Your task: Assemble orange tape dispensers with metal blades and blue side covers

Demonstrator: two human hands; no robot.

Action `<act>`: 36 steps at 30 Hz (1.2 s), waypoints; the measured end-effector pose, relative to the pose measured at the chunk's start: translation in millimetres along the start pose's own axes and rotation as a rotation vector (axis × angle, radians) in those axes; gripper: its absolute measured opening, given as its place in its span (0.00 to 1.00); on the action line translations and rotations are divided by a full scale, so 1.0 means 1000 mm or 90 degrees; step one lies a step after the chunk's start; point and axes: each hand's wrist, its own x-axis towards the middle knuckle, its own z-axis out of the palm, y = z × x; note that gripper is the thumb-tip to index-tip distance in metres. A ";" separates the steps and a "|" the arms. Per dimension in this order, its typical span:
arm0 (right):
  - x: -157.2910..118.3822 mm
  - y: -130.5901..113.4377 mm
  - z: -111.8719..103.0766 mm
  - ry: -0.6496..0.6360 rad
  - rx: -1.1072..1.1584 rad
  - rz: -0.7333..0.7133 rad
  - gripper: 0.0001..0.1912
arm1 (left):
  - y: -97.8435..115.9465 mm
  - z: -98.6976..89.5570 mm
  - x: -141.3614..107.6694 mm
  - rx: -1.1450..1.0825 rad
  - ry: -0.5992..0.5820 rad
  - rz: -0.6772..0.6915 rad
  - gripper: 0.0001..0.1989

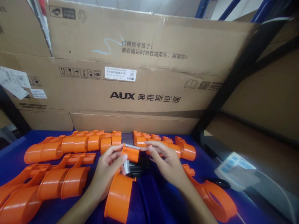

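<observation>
My left hand (108, 169) is closed around an orange plastic tape dispenser (119, 196), thumb on the front of its head. Along the top edge of that head runs a toothed metal blade (132, 146). The dispenser's wide round part hangs below, toward me. From the other side my right hand (167, 160) reaches in, one fingertip at the blade's right end. Its fingers are bent but apart, and I see no grip on anything. Behind the dispenser are a shiny metal piece (126, 167) and black parts (137, 170), partly hidden.
Rows of orange dispensers (50, 183) lie on the blue surface (98, 186) to the left, at the back and right (217, 199). A large cardboard box (149, 71) stands behind. At right are a pale box with blue panels (235, 169) and a dark post (224, 84).
</observation>
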 end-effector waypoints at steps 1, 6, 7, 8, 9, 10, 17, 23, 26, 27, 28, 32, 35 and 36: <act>0.001 0.001 -0.004 0.006 -0.089 -0.036 0.12 | 0.002 0.001 0.000 -0.008 0.012 -0.002 0.24; 0.002 0.004 -0.020 -0.149 -0.327 -0.125 0.09 | 0.005 0.001 -0.002 -0.048 0.067 -0.033 0.30; 0.001 0.005 -0.022 -0.170 -0.336 -0.118 0.10 | 0.004 0.002 -0.001 -0.057 0.072 -0.040 0.31; 0.001 0.006 -0.022 -0.184 -0.343 -0.110 0.10 | 0.004 0.002 -0.001 -0.066 0.074 -0.044 0.32; 0.000 0.007 -0.021 -0.194 -0.348 -0.104 0.11 | 0.003 0.002 -0.001 -0.073 0.074 -0.045 0.32; -0.001 0.008 -0.021 -0.202 -0.350 -0.101 0.11 | 0.003 0.002 -0.001 -0.077 0.075 -0.045 0.32; -0.004 0.017 -0.013 -0.237 -0.345 -0.098 0.15 | -0.004 -0.004 0.004 -0.041 0.034 -0.045 0.31; -0.003 0.007 -0.016 -0.259 -0.306 -0.094 0.12 | -0.007 -0.008 0.006 -0.044 0.013 -0.047 0.28; -0.002 0.002 -0.018 -0.229 -0.266 -0.114 0.09 | -0.008 -0.007 0.005 -0.060 0.025 -0.038 0.27; -0.002 0.001 -0.018 -0.210 -0.256 -0.119 0.09 | -0.009 -0.006 0.004 -0.064 0.032 -0.033 0.28; -0.002 0.000 -0.018 -0.185 -0.245 -0.123 0.08 | -0.009 -0.005 0.004 -0.065 0.038 -0.030 0.28; -0.003 -0.002 -0.013 -0.032 -0.185 -0.143 0.05 | -0.013 -0.003 0.004 -0.057 0.046 -0.019 0.30; -0.006 -0.007 -0.006 0.066 -0.134 -0.166 0.04 | -0.014 -0.001 0.003 -0.045 0.021 0.006 0.28; -0.007 -0.010 -0.003 0.072 -0.123 -0.176 0.04 | -0.014 -0.001 0.002 -0.041 0.005 0.014 0.27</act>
